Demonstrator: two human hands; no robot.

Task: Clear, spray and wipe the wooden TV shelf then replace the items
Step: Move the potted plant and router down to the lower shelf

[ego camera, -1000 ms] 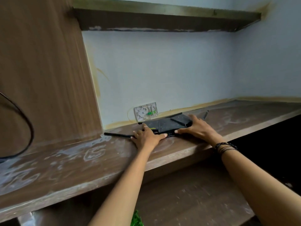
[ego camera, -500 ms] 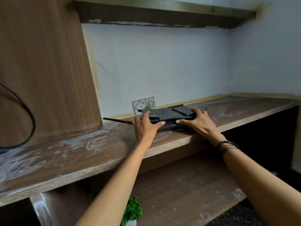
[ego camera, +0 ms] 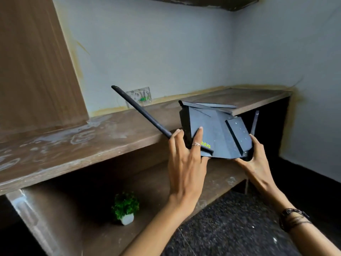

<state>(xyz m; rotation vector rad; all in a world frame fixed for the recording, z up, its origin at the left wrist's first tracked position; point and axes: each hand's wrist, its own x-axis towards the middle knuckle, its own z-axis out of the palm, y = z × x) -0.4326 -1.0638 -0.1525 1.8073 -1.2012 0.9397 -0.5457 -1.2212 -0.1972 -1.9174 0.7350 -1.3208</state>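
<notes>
Currently left hand (ego camera: 186,163) and right hand (ego camera: 257,159) grip the black router (ego camera: 215,132), fingers curled round its near corners, tilted in the air just off the wooden shelf (ego camera: 92,143) front edge. Small potted plant (ego camera: 125,207) sits on the lower shelf.

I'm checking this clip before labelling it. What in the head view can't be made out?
- Router logo: left hand covers all but "bba".
- Router underside and any cables: turned away from the camera.
- Right hand fingers: under the router body.
- Upper shelf: cut off by the top edge.
- Wall socket: blurred, partly behind the antenna.
- Plant pot: too dim for detail.
</notes>
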